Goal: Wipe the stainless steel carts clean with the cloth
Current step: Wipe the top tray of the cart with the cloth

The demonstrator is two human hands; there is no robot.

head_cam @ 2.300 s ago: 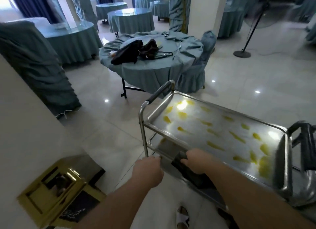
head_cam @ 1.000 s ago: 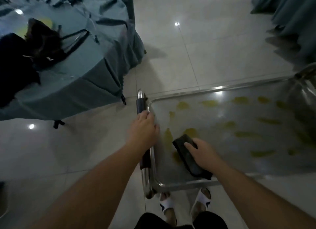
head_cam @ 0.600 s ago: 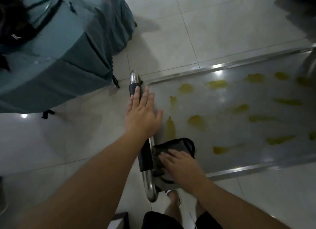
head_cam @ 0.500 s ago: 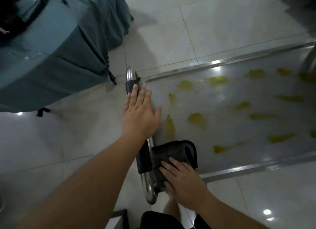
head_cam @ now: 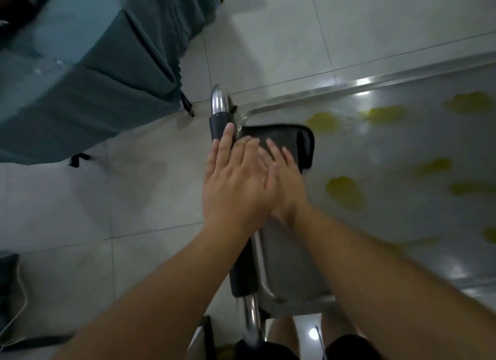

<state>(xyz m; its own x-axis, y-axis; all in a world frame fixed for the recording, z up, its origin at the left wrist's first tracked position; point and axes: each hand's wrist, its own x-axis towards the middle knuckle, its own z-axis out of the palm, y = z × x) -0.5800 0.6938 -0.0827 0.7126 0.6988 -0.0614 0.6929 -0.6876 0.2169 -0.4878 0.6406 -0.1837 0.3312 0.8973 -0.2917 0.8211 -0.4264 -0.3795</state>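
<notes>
While the dark cloth (head_cam: 284,142) lies flat in the far left corner of the cart's top tray (head_cam: 402,155), its long side running along the tray's end rim, the right hand (head_cam: 284,182) presses on it with fingers spread and palm down, not clutching it. The cloth sits directly under and ahead of that hand; the yellow stains (head_cam: 345,192) lie to its right, so the next stroke, I judge, must sweep rightward along the tray. The left hand (head_cam: 236,182) rests open over the handle bar (head_cam: 243,265), fingers stretched toward its far end, and overlaps the right hand's edge. Half a second ago the cloth was at the near corner by the body; it has since been pushed up along the end rim, and the stains that lay there are gone. Beyond the cart, a draped table (head_cam: 88,72) stands on the tiled floor (head_cam: 134,198).
</notes>
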